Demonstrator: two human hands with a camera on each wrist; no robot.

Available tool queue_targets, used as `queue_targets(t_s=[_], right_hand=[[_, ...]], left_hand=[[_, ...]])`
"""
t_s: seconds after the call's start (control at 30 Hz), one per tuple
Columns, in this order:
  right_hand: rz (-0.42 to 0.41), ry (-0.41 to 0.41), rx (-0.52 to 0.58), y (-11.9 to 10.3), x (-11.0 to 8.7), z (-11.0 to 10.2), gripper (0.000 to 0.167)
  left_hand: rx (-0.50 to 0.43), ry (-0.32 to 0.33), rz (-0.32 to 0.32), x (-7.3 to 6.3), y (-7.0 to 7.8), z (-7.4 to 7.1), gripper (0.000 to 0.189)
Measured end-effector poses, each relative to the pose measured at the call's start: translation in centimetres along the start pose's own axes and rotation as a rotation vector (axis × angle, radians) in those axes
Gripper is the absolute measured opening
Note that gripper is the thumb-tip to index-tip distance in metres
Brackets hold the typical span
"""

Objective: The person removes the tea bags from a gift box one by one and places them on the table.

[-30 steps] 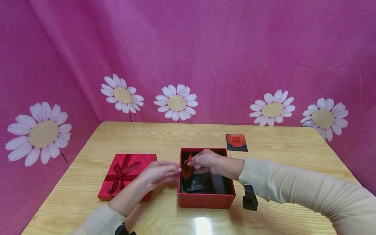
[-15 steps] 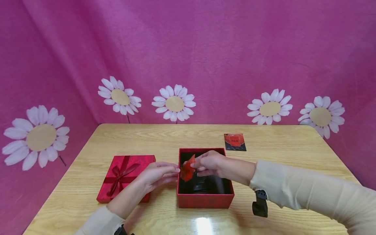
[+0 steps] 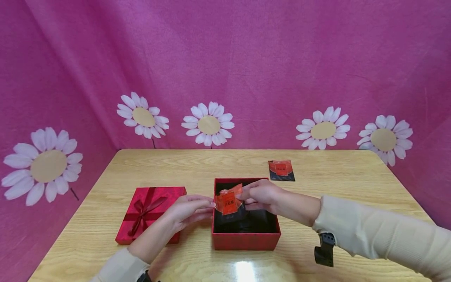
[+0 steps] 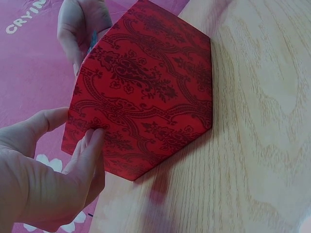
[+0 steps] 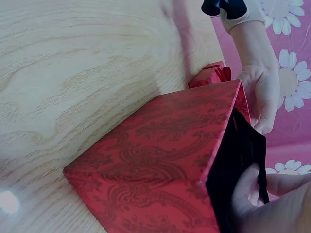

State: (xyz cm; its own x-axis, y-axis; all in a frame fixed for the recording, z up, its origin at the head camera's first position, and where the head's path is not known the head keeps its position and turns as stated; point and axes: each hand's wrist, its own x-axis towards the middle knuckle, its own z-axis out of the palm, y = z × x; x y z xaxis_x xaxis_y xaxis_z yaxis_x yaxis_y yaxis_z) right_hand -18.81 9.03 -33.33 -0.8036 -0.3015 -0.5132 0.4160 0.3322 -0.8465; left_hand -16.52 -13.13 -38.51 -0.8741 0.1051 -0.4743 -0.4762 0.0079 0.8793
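A deep red patterned box (image 3: pixel 246 242), lidless and dark inside, stands on the table. From its left part rises a flat packet (image 3: pixel 229 203), orange-red above and black below, its printed face turned up toward the head camera. My right hand (image 3: pixel 262 196) pinches the packet's right edge between thumb and fingers. Dark shapes lie below it in the box. My left hand (image 3: pixel 188 211) touches the box's left side; the left wrist view has its thumb at the rim and its fingertips (image 4: pixel 95 138) along the patterned outer wall.
The red lid (image 3: pixel 151 213) with a ribbon bow lies left of the box, partly behind the left forearm. Another red-and-black packet (image 3: pixel 282 170) lies flat beyond the box at the right. A pink curtain (image 3: pixel 246 70) with daisies hangs behind the wooden table (image 3: pixel 190 164).
The right hand has shifted a little right, and the packet has turned from edge-on to face-up, higher in the box. The left hand has stayed at the box's side.
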Motion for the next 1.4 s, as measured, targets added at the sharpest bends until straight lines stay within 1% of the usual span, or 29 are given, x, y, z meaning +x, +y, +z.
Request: queue_targets(t_s=[0.1, 0.23, 0.33, 0.47, 0.7, 0.83, 0.97, 1.13, 1.27, 1.4], right_hand=[[-0.011, 0.009, -0.001, -0.1, -0.2, -0.3, 0.036], [-0.005, 0.045, 0.009, -0.2, -0.4, -0.8, 0.035], [-0.010, 0.058, 0.015, -0.2, -0.6, -1.2, 0.037], [-0.045, 0.047, 0.025, -0.2, -0.9, -2.0, 0.041], [-0.079, 0.045, 0.052, -0.2, -1.2, -3.5, 0.047], [-0.081, 0.041, 0.070, -0.2, -1.2, -4.4, 0.050], [-0.092, 0.036, 0.083, -0.1, -1.2, -5.3, 0.052], [-0.095, 0.051, 0.076, 0.1, -1.3, -6.5, 0.054], [-0.082, 0.072, 0.057, 0.6, -1.2, -7.5, 0.056], [-0.064, 0.064, 0.072, 1.2, -1.0, -8.4, 0.058]], left_hand=[[0.005, 0.009, -0.006, 0.0, 0.1, 0.0, 0.032], [0.005, 0.020, -0.012, 0.0, 0.1, 0.1, 0.032], [0.002, 0.010, -0.004, -0.1, 0.0, 0.0, 0.033], [0.004, -0.017, 0.013, 0.0, 0.0, 0.0, 0.035], [-0.001, -0.031, 0.014, 0.0, 0.0, -0.1, 0.036], [0.002, -0.030, 0.007, 0.0, 0.0, -0.1, 0.036], [0.012, -0.005, -0.012, -0.1, 0.1, 0.0, 0.034], [0.012, 0.009, -0.021, -0.1, 0.1, 0.1, 0.033], [0.014, 0.006, -0.019, 0.0, 0.1, 0.0, 0.034], [0.007, -0.001, -0.019, 0.0, 0.1, 0.0, 0.034]])
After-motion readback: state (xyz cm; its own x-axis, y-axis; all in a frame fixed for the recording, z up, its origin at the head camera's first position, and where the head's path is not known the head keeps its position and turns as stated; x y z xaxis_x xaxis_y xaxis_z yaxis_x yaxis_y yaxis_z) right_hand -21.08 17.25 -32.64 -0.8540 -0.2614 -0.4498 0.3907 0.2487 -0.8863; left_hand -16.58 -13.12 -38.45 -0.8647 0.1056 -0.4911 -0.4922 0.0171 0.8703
